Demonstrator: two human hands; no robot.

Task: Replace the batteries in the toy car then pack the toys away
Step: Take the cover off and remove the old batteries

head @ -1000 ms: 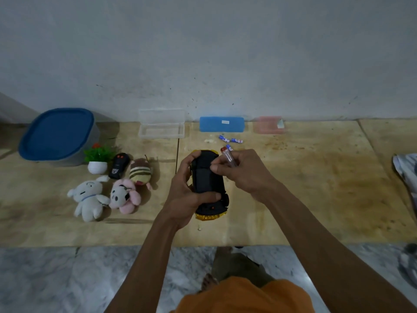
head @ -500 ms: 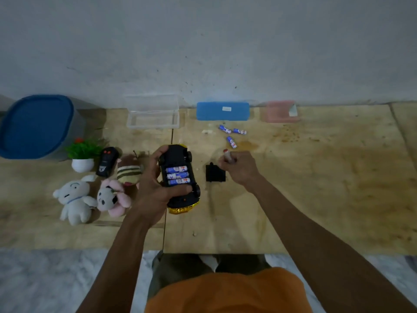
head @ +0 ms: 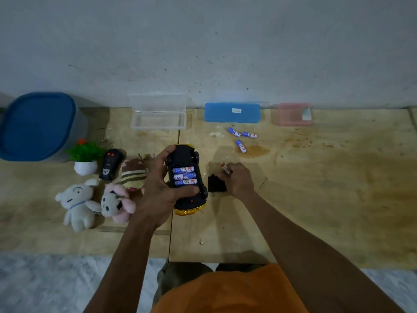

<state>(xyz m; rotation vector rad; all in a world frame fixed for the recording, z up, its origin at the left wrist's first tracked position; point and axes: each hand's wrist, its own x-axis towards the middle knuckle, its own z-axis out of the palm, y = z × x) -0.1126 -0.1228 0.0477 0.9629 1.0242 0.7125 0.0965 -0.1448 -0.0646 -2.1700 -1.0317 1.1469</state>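
My left hand (head: 161,188) grips the yellow toy car (head: 187,179), turned underside up. Its open bay shows three blue batteries (head: 184,176) side by side. My right hand (head: 238,180) rests on the board just right of the car, fingers closed on a small screwdriver (head: 225,168) with a red tip. The black battery cover (head: 216,184) lies flat on the board under that hand's fingertips. Three loose blue batteries (head: 242,137) lie farther back on the board.
On the left are a white plush (head: 76,203), a pink plush (head: 116,203), a striped plush (head: 133,175), a black remote (head: 110,163) and a small potted plant (head: 85,158). Along the wall stand a blue-lidded tub (head: 38,125), a clear box (head: 158,112), a blue case (head: 232,112) and a pink box (head: 292,114).
My right hand lifted the black cover off the car's underside and set it on the board to the right, baring the batteries. The car moved slightly left in my left hand.
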